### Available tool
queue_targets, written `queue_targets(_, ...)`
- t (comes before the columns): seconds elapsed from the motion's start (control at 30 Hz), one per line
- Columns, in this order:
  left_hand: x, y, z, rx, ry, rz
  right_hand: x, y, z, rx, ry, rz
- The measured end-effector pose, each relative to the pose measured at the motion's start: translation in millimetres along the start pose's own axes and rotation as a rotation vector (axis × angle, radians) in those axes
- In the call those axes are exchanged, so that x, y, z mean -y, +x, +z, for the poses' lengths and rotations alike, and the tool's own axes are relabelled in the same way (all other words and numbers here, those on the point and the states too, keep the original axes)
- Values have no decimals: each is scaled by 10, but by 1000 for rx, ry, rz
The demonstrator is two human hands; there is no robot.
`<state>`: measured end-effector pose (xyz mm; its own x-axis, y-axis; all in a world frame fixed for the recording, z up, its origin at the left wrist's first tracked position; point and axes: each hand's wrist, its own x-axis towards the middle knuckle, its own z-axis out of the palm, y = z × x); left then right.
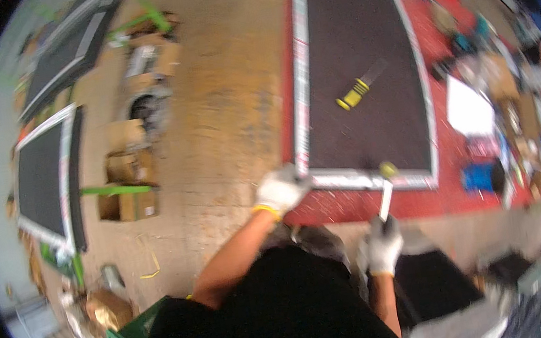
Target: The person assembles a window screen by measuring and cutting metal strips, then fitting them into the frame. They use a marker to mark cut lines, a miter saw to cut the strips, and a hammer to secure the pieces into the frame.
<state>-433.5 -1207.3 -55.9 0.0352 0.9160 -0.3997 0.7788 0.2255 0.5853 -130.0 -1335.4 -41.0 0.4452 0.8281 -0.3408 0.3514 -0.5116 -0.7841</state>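
A dark mesh panel in a pale frame [301,76] lies on a red-topped table [358,209] in front of me. At its near left corner is my left hand [280,192], in a white glove with grey fingertips, its fingers closed on the frame's edge. My right hand [383,248], gloved alike, is wrapped round the dark grip of a mallet [386,199]. This has a pale shaft, and its blurred yellowish head is over the frame's near bar. On the dark mesh rests a tool with a yellow and black handle [353,94] and a thin flat blade.
Along the table's right side lie a white sheet [468,109], a blue cylindrical container [482,177] and mixed clutter. Cardboard boxes [130,167] stand on the floor to the left. Beyond them, more framed dark panels [46,178] rest on green supports. A green crate [132,337] is at lower left.
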Motion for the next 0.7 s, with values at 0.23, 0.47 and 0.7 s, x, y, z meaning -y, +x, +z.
queue_targets(0.23, 150, 70, 167, -46, -137, -5, 78, 1078, 114, -100, -93, -283)
queue_targets(0.47, 198, 6, 249, -69, -256, 18, 494, 1896, 451, -317, -262, -346)
queue_targets(0.7, 1044, 97, -523, 10, -303, 28, 1010, 1760, 739, -524, -535, -369)
